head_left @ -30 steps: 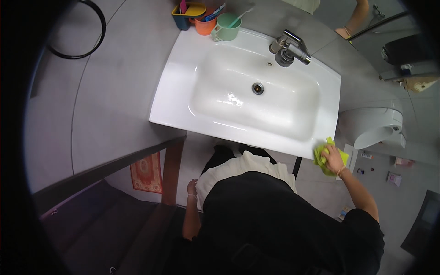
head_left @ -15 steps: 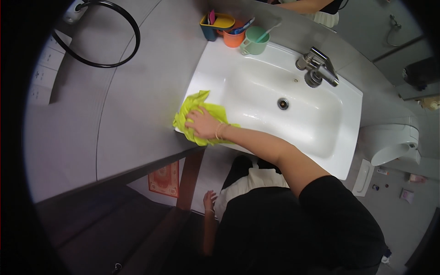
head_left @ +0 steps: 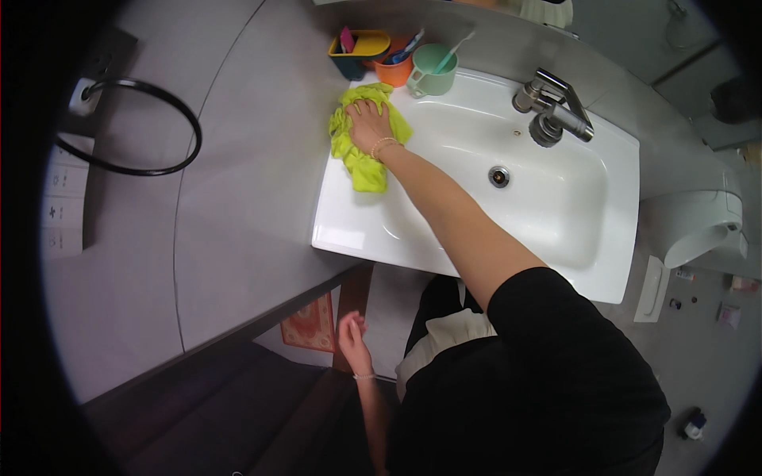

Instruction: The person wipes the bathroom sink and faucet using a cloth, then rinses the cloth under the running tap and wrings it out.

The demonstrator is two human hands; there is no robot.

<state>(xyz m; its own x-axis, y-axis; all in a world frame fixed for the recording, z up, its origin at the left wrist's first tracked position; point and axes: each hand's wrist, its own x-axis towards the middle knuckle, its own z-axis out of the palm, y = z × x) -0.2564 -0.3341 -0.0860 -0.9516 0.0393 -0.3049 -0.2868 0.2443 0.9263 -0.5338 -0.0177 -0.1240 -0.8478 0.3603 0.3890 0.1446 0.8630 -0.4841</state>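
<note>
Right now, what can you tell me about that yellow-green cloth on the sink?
The yellow-green cloth is a soft, crumpled rag, bunched into folds rather than spread flat. It lies on the left rim of the white sink, near the back corner, with one end trailing toward the front edge. The right hand presses flat on its upper part, palm down, fingers spread over it. Just behind it stand an orange cup and a green mug; whether the cloth touches them cannot be told.
</note>
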